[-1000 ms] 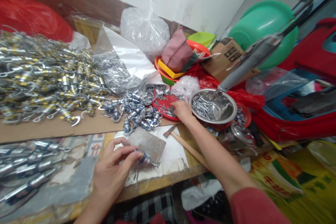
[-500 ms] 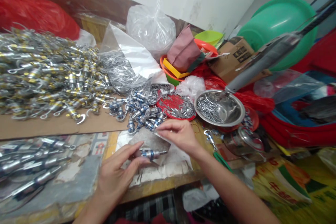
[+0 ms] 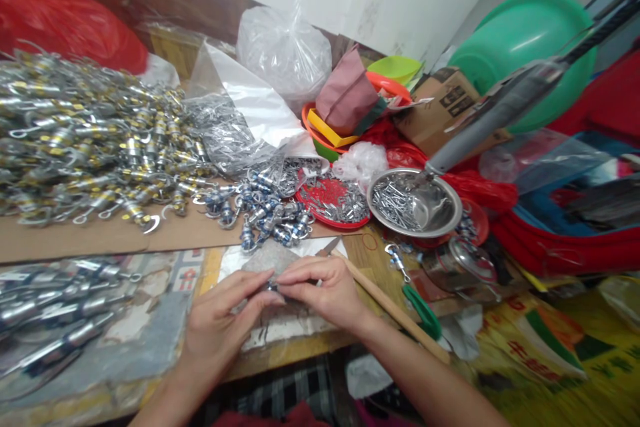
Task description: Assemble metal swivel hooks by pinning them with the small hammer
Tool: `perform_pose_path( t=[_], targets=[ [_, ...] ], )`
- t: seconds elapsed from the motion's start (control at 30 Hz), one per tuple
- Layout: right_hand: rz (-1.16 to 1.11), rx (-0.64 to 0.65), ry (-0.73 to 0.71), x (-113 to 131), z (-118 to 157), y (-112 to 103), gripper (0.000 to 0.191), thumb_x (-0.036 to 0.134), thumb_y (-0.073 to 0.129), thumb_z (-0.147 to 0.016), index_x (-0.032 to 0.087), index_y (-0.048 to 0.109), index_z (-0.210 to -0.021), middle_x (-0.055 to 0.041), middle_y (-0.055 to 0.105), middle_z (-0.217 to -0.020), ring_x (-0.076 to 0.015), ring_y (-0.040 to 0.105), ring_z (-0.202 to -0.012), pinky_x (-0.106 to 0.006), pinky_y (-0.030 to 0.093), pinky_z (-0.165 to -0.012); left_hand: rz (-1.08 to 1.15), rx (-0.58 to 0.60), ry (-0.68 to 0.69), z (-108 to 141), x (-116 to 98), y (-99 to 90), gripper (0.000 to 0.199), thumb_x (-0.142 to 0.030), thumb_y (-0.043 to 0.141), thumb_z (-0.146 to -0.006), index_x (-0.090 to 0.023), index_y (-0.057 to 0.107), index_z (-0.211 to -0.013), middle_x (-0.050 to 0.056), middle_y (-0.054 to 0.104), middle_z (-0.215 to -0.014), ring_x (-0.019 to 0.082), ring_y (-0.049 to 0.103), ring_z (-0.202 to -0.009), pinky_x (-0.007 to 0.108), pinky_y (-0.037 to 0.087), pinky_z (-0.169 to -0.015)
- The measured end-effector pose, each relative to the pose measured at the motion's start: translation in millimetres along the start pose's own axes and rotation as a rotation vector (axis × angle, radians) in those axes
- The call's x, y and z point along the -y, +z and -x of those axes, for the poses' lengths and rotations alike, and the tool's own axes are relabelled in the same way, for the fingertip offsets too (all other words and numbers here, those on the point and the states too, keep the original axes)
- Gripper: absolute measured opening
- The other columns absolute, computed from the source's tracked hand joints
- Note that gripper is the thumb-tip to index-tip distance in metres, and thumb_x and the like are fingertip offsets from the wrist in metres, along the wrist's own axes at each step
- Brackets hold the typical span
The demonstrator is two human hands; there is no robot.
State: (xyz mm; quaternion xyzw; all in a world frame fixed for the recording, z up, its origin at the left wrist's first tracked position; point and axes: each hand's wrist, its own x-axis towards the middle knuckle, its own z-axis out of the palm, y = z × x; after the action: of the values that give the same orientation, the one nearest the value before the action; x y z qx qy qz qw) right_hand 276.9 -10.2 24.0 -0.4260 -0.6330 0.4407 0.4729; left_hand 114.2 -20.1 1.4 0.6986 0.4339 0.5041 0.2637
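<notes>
Above the pale paper at the table's front edge, my left hand (image 3: 225, 320) is pinched round a small metal fitting (image 3: 271, 285). My right hand (image 3: 323, 287) meets it from the right, fingertips closed on the fitting's other end. Fingers hide most of the fitting. Just behind both hands lies a grey block (image 3: 270, 257). A wooden-handled tool (image 3: 395, 310) rests beside my right hand, partly behind the wrist. Blue-and-silver fittings (image 3: 273, 210) are heaped behind the block.
Yellow-banded fittings (image 3: 90, 140) are piled at the left, larger ones (image 3: 55, 320) in front of them. At the right are a red tray (image 3: 333, 203), a steel bowl (image 3: 453, 217) of pins, a single fitting (image 3: 397, 261) and a green-handled tool (image 3: 423, 312).
My right hand has come down and left to the fitting, and its fingertips now meet my left hand's. The wooden handle, hidden before, now shows.
</notes>
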Motion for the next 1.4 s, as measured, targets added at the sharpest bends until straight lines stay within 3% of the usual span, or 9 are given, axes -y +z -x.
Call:
perform_pose_path(
  t=[0.17, 0.33, 0.47, 0.67, 0.83, 0.97, 1.13, 1.27, 1.4],
  targets=[
    [0.057, 0.041, -0.041, 3.6, 3.5, -2.6, 0.010, 0.013, 0.066, -0.069, 0.017, 0.072, -0.076, -0.0047, 0.071, -0.073, -0.0142, 0.065, -0.067, -0.023, 0.052, -0.063, 0.093, 0.051, -0.138, -2.5, -3.6, -1.0, 0.013, -0.018, 0.063, -0.069, -0.027, 0.072, -0.069, -0.002, 0.070, -0.068, 0.012, 0.064, -0.063, 0.018, 0.049, -0.059],
    [0.439, 0.012, -0.508, 2.6, 19.2, -12.6, 0.020, 0.016, 0.061, -0.075, 0.014, 0.065, -0.095, -0.0104, 0.067, -0.091, -0.0159, 0.063, -0.084, -0.026, 0.052, -0.072, 0.153, -0.021, -0.371, -6.5, -11.0, -7.0, 0.009, -0.020, 0.069, -0.061, -0.028, 0.071, -0.057, -0.005, 0.071, -0.062, 0.012, 0.064, -0.060, 0.017, 0.050, -0.061],
    [0.740, 0.109, -0.829, 4.4, 25.5, -20.8, 0.022, 0.009, 0.044, -0.084, 0.009, 0.064, -0.094, -0.0134, 0.067, -0.094, -0.0178, 0.061, -0.091, -0.028, 0.052, -0.071, 0.093, 0.037, -0.322, -12.2, -19.7, -11.6, 0.007, -0.021, 0.069, -0.060, -0.027, 0.071, -0.057, -0.003, 0.071, -0.060, 0.013, 0.063, -0.057, 0.018, 0.049, -0.056],
    [0.852, 0.196, -0.916, 16.5, 21.9, -24.6, 0.020, 0.009, 0.046, -0.084, 0.006, 0.064, -0.091, -0.0134, 0.067, -0.095, -0.0203, 0.060, -0.093, -0.029, 0.053, -0.072, 0.048, 0.090, -0.203, -14.1, -27.8, -13.1, 0.009, -0.020, 0.065, -0.062, -0.021, 0.071, -0.055, 0.001, 0.069, -0.057, 0.013, 0.063, -0.055, 0.019, 0.049, -0.052],
    [0.831, 0.160, -0.911, 16.1, 23.8, -22.0, 0.019, 0.008, 0.047, -0.082, 0.004, 0.065, -0.089, -0.0161, 0.067, -0.093, -0.0208, 0.062, -0.089, -0.029, 0.053, -0.070, 0.006, 0.109, -0.129, -12.0, -28.9, -14.3, 0.013, -0.021, 0.062, -0.065, -0.019, 0.071, -0.056, 0.003, 0.067, -0.058, 0.013, 0.063, -0.056, 0.019, 0.048, -0.055],
    [0.733, 0.058, -0.783, 11.8, 27.3, -17.0, 0.023, 0.005, 0.047, -0.078, 0.008, 0.067, -0.090, -0.0148, 0.068, -0.092, -0.0180, 0.064, -0.083, -0.027, 0.053, -0.066, -0.005, 0.113, -0.156, -13.2, -27.5, -16.0, 0.012, -0.024, 0.063, -0.066, -0.022, 0.071, -0.058, 0.004, 0.070, -0.073, 0.016, 0.064, -0.071, 0.023, 0.049, -0.068],
    [0.449, -0.070, -0.469, 11.1, 35.1, -5.9, 0.016, 0.011, 0.059, -0.074, 0.013, 0.070, -0.084, -0.0115, 0.070, -0.083, -0.0152, 0.066, -0.073, -0.023, 0.054, -0.065, 0.214, 0.160, -0.514, -9.1, -31.8, -9.4, 0.010, -0.029, 0.065, -0.064, -0.023, 0.071, -0.069, 0.001, 0.073, -0.071, 0.019, 0.066, -0.067, 0.027, 0.053, -0.064],
    [0.327, -0.051, -0.189, 14.8, 33.3, -6.7, 0.010, 0.018, 0.067, -0.070, 0.016, 0.072, -0.078, -0.0067, 0.070, -0.073, -0.0148, 0.065, -0.065, -0.022, 0.053, -0.059, 0.482, 0.064, -0.791, 0.0, -33.3, 1.3, 0.050, -0.027, 0.076, -0.049, -0.018, 0.064, -0.097, 0.003, 0.074, -0.080, 0.021, 0.068, -0.075, 0.028, 0.056, -0.066],
    [0.682, 0.053, -0.057, 8.0, -4.6, -34.7, 0.011, 0.023, 0.061, -0.077, 0.019, 0.071, -0.078, -0.0021, 0.071, -0.079, -0.0122, 0.065, -0.075, -0.020, 0.050, -0.070, 0.606, 0.046, -0.835, 5.9, -28.7, 7.4, 0.060, -0.032, 0.072, -0.059, -0.015, 0.052, -0.113, 0.003, 0.071, -0.077, 0.018, 0.067, -0.073, 0.025, 0.055, -0.068]
  ],
)
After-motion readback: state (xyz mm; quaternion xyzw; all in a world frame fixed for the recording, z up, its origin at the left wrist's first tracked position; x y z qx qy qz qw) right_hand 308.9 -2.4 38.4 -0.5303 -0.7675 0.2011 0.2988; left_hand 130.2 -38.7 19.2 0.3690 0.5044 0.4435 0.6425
